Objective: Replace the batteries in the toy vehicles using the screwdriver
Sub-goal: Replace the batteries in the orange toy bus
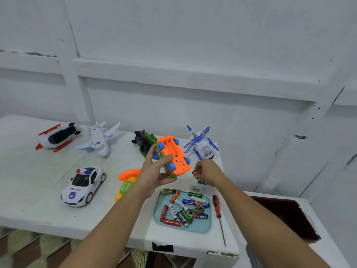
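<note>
**A:** Item one, centre of the frame?

**B:** We log an orange toy car (173, 157) with blue wheels, held belly-up off the table (38, 171). Our left hand (154, 176) grasps it, thumb across the underside and fingers wrapped beneath. Its battery bay (167, 142) lies uncovered at the far end, and we see no cells in it.

**A:** Right hand?

**B:** Our right hand (207, 171), just right of the car and apart from it, has its fingertips closed on a small red item (195, 173) (too small for us to name).

**A:** Tools and spares?

**B:** We count one screwdriver (217, 206) with a red handle, lying flat at lower right, tip toward the bottom of the frame. Nobody holds it. Just left of it sits a pale blue tray (202, 228) holding loose batteries (183, 207) in red, green, blue and white.

**A:** The rest of the fleet?

**B:** At left of centre we have a police car (83, 186) upright on its wheels. At upper left lie a white plane (100, 140) and a red, white and black aircraft (56, 137), overturned. Behind the orange car are a green vehicle (144, 142), on its side, and a blue-and-white helicopter (202, 146). An orange toy phone (127, 180) shows partly behind our left forearm.
</note>
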Available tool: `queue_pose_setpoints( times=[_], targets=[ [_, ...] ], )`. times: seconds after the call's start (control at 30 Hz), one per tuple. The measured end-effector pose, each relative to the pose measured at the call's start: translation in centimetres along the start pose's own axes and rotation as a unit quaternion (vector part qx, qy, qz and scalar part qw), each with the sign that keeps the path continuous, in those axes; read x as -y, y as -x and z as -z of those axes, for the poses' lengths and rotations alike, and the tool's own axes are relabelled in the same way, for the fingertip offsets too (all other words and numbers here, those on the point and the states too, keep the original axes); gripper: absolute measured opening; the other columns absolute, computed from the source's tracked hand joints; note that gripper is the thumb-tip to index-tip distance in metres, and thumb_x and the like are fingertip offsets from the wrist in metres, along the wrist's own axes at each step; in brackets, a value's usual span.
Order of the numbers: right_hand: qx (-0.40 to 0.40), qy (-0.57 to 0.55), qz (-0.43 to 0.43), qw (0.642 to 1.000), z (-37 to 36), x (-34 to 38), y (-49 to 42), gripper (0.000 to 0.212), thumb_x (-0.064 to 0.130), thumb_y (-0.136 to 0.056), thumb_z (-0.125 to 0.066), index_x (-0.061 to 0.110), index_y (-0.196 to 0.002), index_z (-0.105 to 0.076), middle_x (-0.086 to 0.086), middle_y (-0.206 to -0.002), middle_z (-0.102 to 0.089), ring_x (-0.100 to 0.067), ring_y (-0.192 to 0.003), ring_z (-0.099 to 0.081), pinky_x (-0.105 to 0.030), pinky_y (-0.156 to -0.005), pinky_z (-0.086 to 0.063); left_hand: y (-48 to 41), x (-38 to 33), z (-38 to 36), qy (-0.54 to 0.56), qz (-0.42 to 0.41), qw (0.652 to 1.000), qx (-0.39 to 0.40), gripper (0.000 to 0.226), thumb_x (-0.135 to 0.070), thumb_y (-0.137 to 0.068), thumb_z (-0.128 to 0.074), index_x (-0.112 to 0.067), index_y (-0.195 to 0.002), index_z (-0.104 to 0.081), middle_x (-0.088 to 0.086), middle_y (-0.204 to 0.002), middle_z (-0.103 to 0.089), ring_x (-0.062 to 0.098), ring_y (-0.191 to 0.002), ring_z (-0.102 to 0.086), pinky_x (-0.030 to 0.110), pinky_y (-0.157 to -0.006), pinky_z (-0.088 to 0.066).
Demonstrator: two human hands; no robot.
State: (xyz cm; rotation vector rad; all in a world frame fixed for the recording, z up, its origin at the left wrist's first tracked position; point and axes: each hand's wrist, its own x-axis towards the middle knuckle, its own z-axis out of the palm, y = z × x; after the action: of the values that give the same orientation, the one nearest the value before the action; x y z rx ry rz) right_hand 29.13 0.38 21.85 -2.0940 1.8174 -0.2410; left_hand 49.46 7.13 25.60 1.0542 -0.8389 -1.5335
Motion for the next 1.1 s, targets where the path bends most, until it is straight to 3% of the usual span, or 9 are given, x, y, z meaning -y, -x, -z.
queue_pose_setpoints(
  times=[0.07,0.2,0.43,0.67,0.83,1.0,1.1],
  targets=[
    [-0.003,-0.016,-0.003,1.000,-0.2,0.1,0.1,0.033,-0.002,-0.085,-0.059,0.011,-0.114,-0.067,-0.005,-0.114,-0.067,-0.018,-0.097,-0.062,-0.015,-0.058,-0.039,0.0,-0.1,0.3,0.000,0.007,1.000,0.006,0.046,-0.020,-0.090,-0.070,-0.054,-0.112,-0.050,0.002,-0.136,-0.054,0.038,-0.094,-0.072,0.043,-0.064,-0.061],
    [-0.029,-0.071,-0.010,0.997,0.0,0.2,0.8,0.038,0.003,-0.088,-0.058,0.012,-0.125,-0.061,-0.004,-0.123,-0.063,-0.018,-0.112,-0.059,-0.024,-0.086,-0.047,-0.1,-0.3,0.8,0.001,0.016,1.000,0.022,0.052,-0.020,-0.089,-0.071,-0.051,-0.124,-0.047,0.002,-0.139,-0.051,0.040,-0.098,-0.070,0.044,-0.064,-0.061],
    [-0.073,-0.181,-0.053,0.979,0.8,0.2,3.4,0.021,0.009,-0.089,-0.061,0.013,-0.109,-0.067,0.007,-0.100,-0.062,-0.007,-0.085,-0.058,-0.014,-0.060,-0.042,-0.1,-1.0,1.8,-0.005,0.026,0.998,0.050,0.068,-0.019,-0.090,-0.070,-0.046,-0.143,-0.036,-0.003,-0.138,-0.052,0.040,-0.099,-0.070,0.047,-0.068,-0.062],
    [-0.197,-0.237,-0.095,0.947,0.6,-0.1,7.3,0.011,0.014,-0.091,-0.063,0.015,-0.099,-0.070,0.003,-0.093,-0.068,-0.013,-0.087,-0.063,-0.009,-0.062,-0.040,0.1,-1.5,2.9,-0.021,0.031,0.996,0.078,0.070,-0.018,-0.092,-0.068,-0.045,-0.146,-0.033,-0.004,-0.140,-0.050,0.039,-0.099,-0.070,0.045,-0.067,-0.061],
    [-0.261,-0.211,-0.105,0.936,-0.6,-0.3,9.6,0.010,0.013,-0.090,-0.061,0.017,-0.094,-0.069,0.005,-0.089,-0.067,-0.009,-0.082,-0.059,-0.020,-0.069,-0.039,0.7,-1.4,3.4,-0.029,0.025,0.996,0.084,0.067,-0.017,-0.092,-0.067,-0.045,-0.144,-0.035,-0.007,-0.132,-0.055,0.034,-0.094,-0.072,0.043,-0.065,-0.061],
    [-0.219,-0.155,-0.078,0.960,-1.3,0.4,9.8,0.009,0.015,-0.090,-0.061,0.020,-0.095,-0.068,0.007,-0.095,-0.065,-0.010,-0.087,-0.058,-0.024,-0.076,-0.041,0.9,-0.7,3.7,-0.034,0.031,0.996,0.072,0.069,-0.017,-0.093,-0.067,-0.048,-0.144,-0.033,-0.005,-0.129,-0.053,0.037,-0.098,-0.070,0.044,-0.066,-0.062],
    [-0.120,-0.102,-0.035,0.987,-0.4,1.4,9.7,0.014,0.011,-0.091,-0.059,0.018,-0.096,-0.069,0.008,-0.096,-0.065,-0.009,-0.086,-0.057,-0.028,-0.080,-0.048,0.8,-0.3,3.5,-0.028,0.030,0.997,0.068,0.070,-0.016,-0.093,-0.066,-0.049,-0.144,-0.032,-0.010,-0.123,-0.055,0.038,-0.101,-0.069,0.047,-0.071,-0.062]
  ],
)
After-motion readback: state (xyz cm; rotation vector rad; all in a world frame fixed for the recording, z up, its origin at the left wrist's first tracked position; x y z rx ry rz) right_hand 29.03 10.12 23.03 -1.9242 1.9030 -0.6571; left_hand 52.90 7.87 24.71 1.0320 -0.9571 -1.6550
